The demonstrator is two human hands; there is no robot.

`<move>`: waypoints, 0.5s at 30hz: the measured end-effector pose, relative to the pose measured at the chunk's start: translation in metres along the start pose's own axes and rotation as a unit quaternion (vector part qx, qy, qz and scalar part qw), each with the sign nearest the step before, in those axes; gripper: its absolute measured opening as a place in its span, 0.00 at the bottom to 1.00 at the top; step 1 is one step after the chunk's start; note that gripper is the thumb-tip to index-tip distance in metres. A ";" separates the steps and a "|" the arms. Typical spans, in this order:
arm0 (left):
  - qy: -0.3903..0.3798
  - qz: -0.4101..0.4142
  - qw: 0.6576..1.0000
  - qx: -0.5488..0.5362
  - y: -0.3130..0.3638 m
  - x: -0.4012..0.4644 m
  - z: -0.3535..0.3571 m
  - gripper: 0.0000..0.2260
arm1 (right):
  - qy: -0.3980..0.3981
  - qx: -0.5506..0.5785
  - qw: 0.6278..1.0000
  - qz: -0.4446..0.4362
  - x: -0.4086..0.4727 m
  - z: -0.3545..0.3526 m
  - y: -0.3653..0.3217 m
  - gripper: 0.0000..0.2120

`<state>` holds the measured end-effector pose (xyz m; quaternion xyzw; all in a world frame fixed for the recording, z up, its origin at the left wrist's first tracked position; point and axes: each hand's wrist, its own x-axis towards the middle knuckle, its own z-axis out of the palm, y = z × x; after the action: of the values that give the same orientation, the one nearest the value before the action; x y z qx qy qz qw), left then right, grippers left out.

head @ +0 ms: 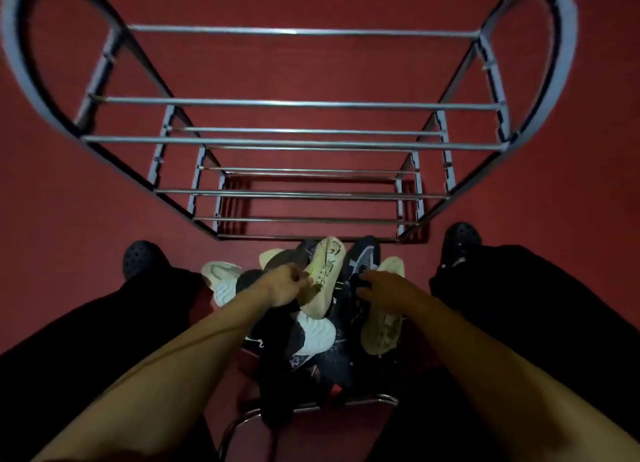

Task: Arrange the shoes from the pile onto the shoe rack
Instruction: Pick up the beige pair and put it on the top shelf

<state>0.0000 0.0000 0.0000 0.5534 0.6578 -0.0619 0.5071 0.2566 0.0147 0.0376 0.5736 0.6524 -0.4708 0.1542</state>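
The shoe rack point(298, 139) stands in front of me on the red floor point(52, 191), every bar bare; no shoe has gone up yet. The pile of shoes point(311, 309) lies just short of the rack's lowest front bar, between my feet, pale and dark shoes heaped across one another.

My left hand point(282, 287) is curled nearly closed, fingers pinching the edge of a cream shoe point(323, 274) that lies sole-up on top of the pile. My right hand point(382, 288) is bent over a dark shoe point(360, 264) beside it; fingers rest on it, but I cannot tell whether they have closed into a grip.

Risks noted. The left grip is only an edge pinch, so the cream shoe could swing or slip on lifting. The shoes overlap, so pulling one may drag its neighbours out. The shelves are open bars: a shoe set askew could tip through the gap. Poor light makes matching the dark shoes uncertain.
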 end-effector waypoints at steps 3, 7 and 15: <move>0.025 -0.033 0.998 -0.038 -0.009 0.021 0.014 0.19 | -0.001 0.008 1.000 -0.001 0.014 0.005 0.004 0.26; 0.047 -0.099 0.991 -0.074 -0.012 0.039 0.032 0.20 | 0.018 0.078 0.997 0.013 0.030 0.021 0.015 0.29; 0.077 -0.154 0.949 -0.265 -0.024 0.057 0.038 0.19 | 0.057 0.132 0.990 -0.015 0.042 0.035 0.030 0.30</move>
<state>0.0107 0.0042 -0.0717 0.2946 0.7646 0.0799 0.5677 0.2591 0.0091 -0.0250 0.6048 0.6007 -0.5218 0.0330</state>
